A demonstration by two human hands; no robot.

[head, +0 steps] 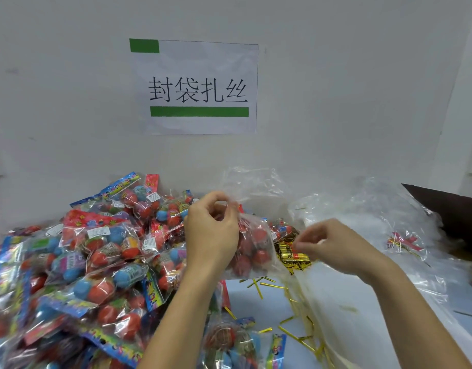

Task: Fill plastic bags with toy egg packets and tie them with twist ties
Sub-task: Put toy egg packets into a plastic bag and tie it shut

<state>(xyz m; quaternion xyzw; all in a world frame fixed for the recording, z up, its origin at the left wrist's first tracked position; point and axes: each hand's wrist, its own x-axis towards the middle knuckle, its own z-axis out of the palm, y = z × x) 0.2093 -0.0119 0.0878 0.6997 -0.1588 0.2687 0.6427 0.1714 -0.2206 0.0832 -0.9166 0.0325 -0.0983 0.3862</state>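
Observation:
My left hand [211, 235] grips the gathered neck of a clear plastic bag [253, 249] filled with red toy egg packets, holding it just above the table. To its right, my right hand [328, 243] pinches at a bundle of gold twist ties [290, 255] wrapped in a red and gold band. Several loose gold twist ties [296, 334] lie scattered on the table below the bag. A big heap of toy egg packets [83, 262], red and blue eggs in printed wrappers, fills the left side.
A stack of clear empty plastic bags [362, 214] lies at the back right. The pale table [362, 302] meets a white wall carrying a paper sign [200, 87]. A dark brown box [453, 211] stands at the far right. More packets [229, 342] lie near the front.

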